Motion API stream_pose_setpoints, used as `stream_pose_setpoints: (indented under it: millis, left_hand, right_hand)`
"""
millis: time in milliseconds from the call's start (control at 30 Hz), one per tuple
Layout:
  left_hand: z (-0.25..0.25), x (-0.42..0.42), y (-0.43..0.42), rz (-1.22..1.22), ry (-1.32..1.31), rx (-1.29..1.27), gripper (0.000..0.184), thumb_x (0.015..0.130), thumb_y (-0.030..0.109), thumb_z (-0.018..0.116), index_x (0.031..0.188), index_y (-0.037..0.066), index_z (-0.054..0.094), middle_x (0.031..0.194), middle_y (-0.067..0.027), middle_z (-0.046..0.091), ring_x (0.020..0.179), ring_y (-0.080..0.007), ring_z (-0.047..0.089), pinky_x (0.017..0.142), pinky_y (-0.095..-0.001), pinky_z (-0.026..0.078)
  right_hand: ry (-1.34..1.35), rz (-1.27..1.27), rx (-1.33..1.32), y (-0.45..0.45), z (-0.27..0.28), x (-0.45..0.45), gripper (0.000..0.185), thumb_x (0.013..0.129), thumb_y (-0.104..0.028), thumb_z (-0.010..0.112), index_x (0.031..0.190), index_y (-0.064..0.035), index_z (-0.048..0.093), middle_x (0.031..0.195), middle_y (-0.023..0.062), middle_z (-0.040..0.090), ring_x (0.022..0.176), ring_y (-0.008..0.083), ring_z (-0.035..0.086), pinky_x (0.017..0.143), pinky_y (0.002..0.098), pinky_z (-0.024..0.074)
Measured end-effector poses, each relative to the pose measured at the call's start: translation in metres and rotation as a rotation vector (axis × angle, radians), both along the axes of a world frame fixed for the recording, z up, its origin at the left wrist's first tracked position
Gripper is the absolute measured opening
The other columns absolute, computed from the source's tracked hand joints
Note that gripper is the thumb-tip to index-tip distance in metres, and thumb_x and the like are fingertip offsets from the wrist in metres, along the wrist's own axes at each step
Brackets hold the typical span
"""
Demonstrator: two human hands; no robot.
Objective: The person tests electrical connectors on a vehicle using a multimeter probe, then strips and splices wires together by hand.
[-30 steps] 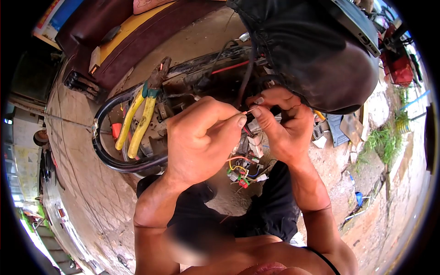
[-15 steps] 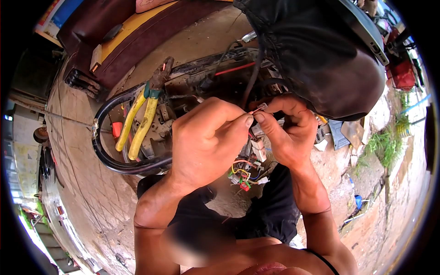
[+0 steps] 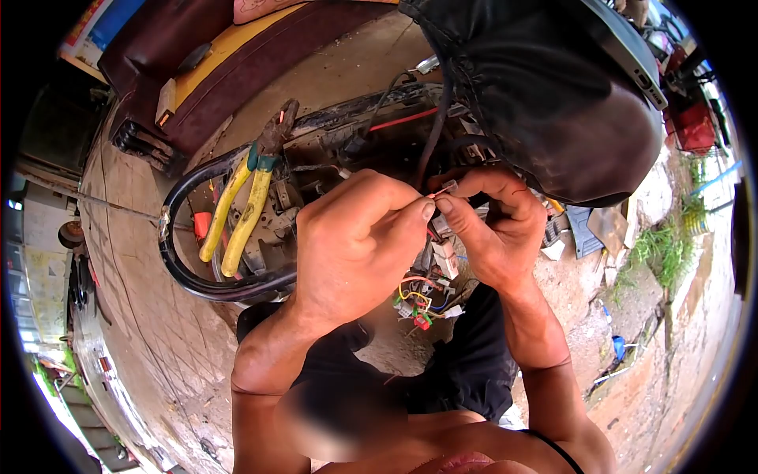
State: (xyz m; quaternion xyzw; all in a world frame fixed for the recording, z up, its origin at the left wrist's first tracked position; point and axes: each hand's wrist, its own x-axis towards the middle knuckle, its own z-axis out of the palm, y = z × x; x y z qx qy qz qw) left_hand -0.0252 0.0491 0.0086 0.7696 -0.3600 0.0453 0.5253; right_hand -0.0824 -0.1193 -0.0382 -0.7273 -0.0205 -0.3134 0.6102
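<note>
My left hand [image 3: 359, 245] is closed in a pinch, with thumb and forefinger on one end of a thin wire [image 3: 439, 193]. Just across from it, my right hand [image 3: 501, 229] pinches the same wire beside a small clear connector sleeve [image 3: 451, 186]. The fingertips of both hands almost meet, and they partly hide the wire. Below them hang several coloured wires with connectors [image 3: 422, 304]. Left of my left hand, cutters with yellow handles [image 3: 251, 209] lie on a dirty vehicle frame [image 3: 181, 178], jaws pointing away from me.
A black padded seat [image 3: 553, 103] rises close behind my right hand. Further back stands a maroon sofa [image 3: 229, 71]. Debris and a grey flat piece [image 3: 583, 233] lie on the concrete floor [image 3: 126, 316] at right, near some grass [image 3: 667, 253].
Hardly anything differs. The fingertips and the wire between them have shifted very slightly, and both hands keep the same pinch.
</note>
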Motion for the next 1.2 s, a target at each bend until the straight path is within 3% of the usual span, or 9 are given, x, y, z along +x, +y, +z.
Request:
stream_pose_setpoints:
  millis: [33, 533, 933, 1033, 1200]
  left_hand:
    - [0.0008, 0.0002, 0.0005, -0.002, 0.001, 0.012, 0.006, 0.086, -0.002, 0.073, 0.087, -0.001, 0.067, 0.077, -0.0100, 0.065, 0.064, -0.0168, 0.065, 0.058, -0.0294, 0.052]
    - [0.0051, 0.0001, 0.0017, -0.026, 0.208, 0.029, 0.007, 0.094, 0.005, 0.067, 0.092, -0.002, 0.069, 0.075, -0.0085, 0.068, 0.068, -0.0101, 0.066, 0.062, -0.0267, 0.052]
    - [-0.0017, 0.0004, 0.0007, -0.017, 0.095, -0.036, 0.009, 0.089, -0.002, 0.071, 0.098, -0.001, 0.069, 0.086, -0.0088, 0.070, 0.076, -0.0125, 0.068, 0.067, -0.0270, 0.054]
    - [-0.0031, 0.0013, 0.0002, -0.018, 0.057, -0.032, 0.009, 0.091, -0.007, 0.068, 0.099, -0.003, 0.070, 0.084, -0.0007, 0.065, 0.075, -0.0040, 0.056, 0.068, -0.0208, 0.047]
    - [-0.0027, 0.0015, 0.0004, 0.004, 0.014, -0.006, 0.012, 0.087, -0.008, 0.069, 0.098, -0.002, 0.069, 0.085, -0.0023, 0.066, 0.075, -0.0056, 0.059, 0.067, -0.0218, 0.048]
  right_hand:
    - [-0.006, 0.000, -0.023, -0.0004, 0.0004, 0.0000, 0.008, 0.083, -0.001, 0.079, 0.086, 0.0011, 0.072, 0.081, 0.0053, 0.072, 0.076, 0.0118, 0.067, 0.071, 0.0250, 0.0516]
    - [-0.096, -0.019, -0.079, 0.0012, -0.0013, 0.0017, 0.006, 0.083, 0.001, 0.078, 0.087, 0.0016, 0.073, 0.083, 0.0080, 0.075, 0.076, 0.0145, 0.070, 0.072, 0.0263, 0.0539]
    - [-0.094, -0.005, -0.100, -0.0006, -0.0023, 0.0014, 0.010, 0.081, 0.002, 0.080, 0.089, 0.0001, 0.074, 0.087, 0.0101, 0.076, 0.079, 0.0169, 0.073, 0.073, 0.0278, 0.0555]
    - [-0.102, -0.001, -0.107, -0.0014, -0.0031, 0.0016, 0.010, 0.081, 0.001, 0.080, 0.089, -0.0002, 0.074, 0.089, 0.0100, 0.076, 0.080, 0.0174, 0.073, 0.073, 0.0283, 0.0559]
    - [-0.082, 0.020, -0.120, -0.0030, -0.0024, 0.0006, 0.010, 0.081, 0.001, 0.079, 0.091, 0.0001, 0.075, 0.091, 0.0105, 0.076, 0.081, 0.0183, 0.073, 0.074, 0.0288, 0.0562]
